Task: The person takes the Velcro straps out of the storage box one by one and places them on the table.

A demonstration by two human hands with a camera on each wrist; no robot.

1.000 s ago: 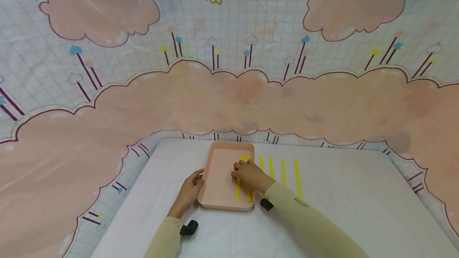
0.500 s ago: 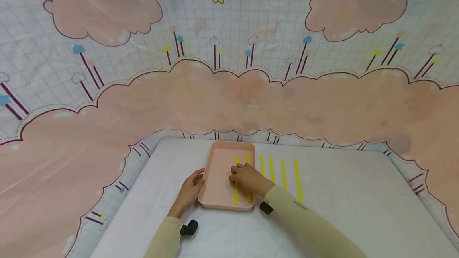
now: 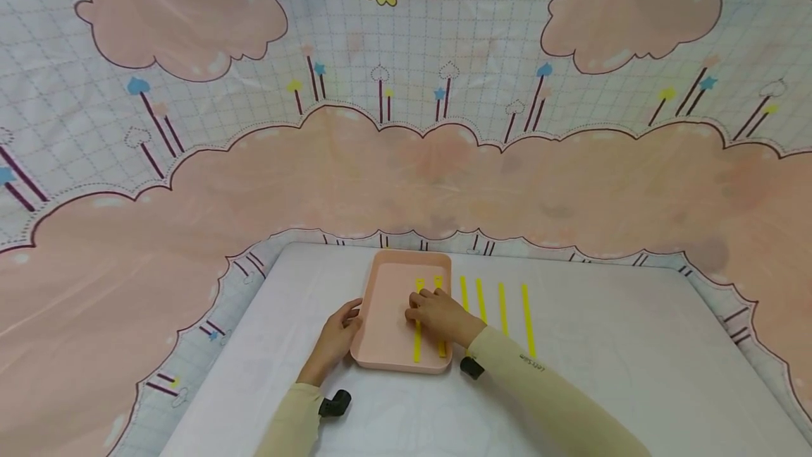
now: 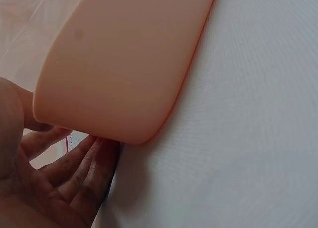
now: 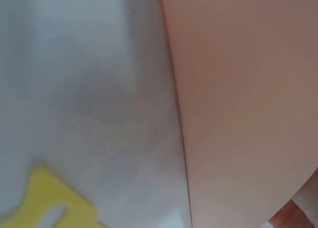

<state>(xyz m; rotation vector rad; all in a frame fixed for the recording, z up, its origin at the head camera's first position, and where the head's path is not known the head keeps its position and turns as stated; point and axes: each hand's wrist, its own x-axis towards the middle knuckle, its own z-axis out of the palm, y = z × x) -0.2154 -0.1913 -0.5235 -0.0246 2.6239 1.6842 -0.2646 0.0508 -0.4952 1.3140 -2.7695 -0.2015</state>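
Note:
My left hand [image 3: 336, 338] holds the left side of a pink tray [image 3: 387, 365]. In the left wrist view, my thumb meets the tray's rim and the fingers [image 4: 82, 173] pass out of sight along its outer wall. Inside the tray, my right hand [image 3: 440, 314] pinches a long flat yellow strip [image 3: 416, 351] between curled fingertips, which cover its middle. Another yellow strip [image 3: 442, 349] lies in the tray to its right, partly under my right hand. The right wrist view shows mostly the tray's outer wall [image 5: 243, 109], with only a bit of finger at the lower right.
Several more yellow strips [image 3: 503, 305] lie on the white table [image 3: 609, 344] right of the tray, side by side and partly behind my right wrist. One notched yellow end [image 5: 44, 186] shows in the right wrist view. A printed backdrop [image 3: 393, 175] rises behind the table.
My right hand has shifted slightly left with the pinched strip, whose far end has swung left, away from the other strip in the tray. The left hand has stayed at the tray's side.

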